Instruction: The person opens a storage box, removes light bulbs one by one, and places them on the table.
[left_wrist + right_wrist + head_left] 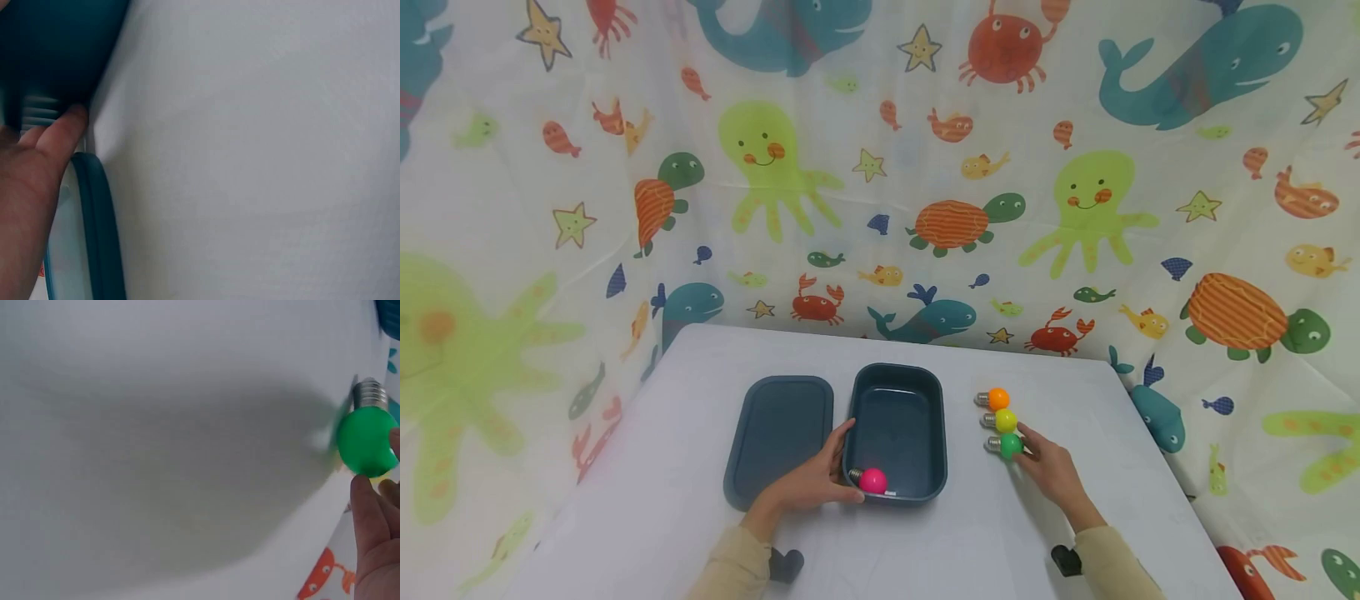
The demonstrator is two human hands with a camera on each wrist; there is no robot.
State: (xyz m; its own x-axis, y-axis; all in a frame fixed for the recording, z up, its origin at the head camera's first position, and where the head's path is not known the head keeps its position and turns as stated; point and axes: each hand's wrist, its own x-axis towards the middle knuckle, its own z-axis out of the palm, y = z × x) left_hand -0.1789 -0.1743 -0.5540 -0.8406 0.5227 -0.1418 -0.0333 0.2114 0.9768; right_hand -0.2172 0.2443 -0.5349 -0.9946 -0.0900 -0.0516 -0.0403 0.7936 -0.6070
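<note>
My left hand [808, 483] holds the dark blue-grey plastic container [898, 417] at its near left corner, thumb along the front wall and fingers along the left side. Inside that corner lies a pink light bulb [872, 481]. In the left wrist view the fingertips [72, 122] meet the container's wall [56, 44]. To the right, my right hand [1060, 479] pinches a green light bulb [1011, 446] by its round end, its metal screw base [370, 394] pointing away from the fingers. Just beyond it lie a yellow bulb [1005, 421] and an orange bulb [998, 399].
A flat lid [782, 433] of the same colour lies left of the container, partly behind my left hand. Everything stands on a white-covered table [970, 542]. A curtain printed with sea animals [880, 183] hangs around its back and sides.
</note>
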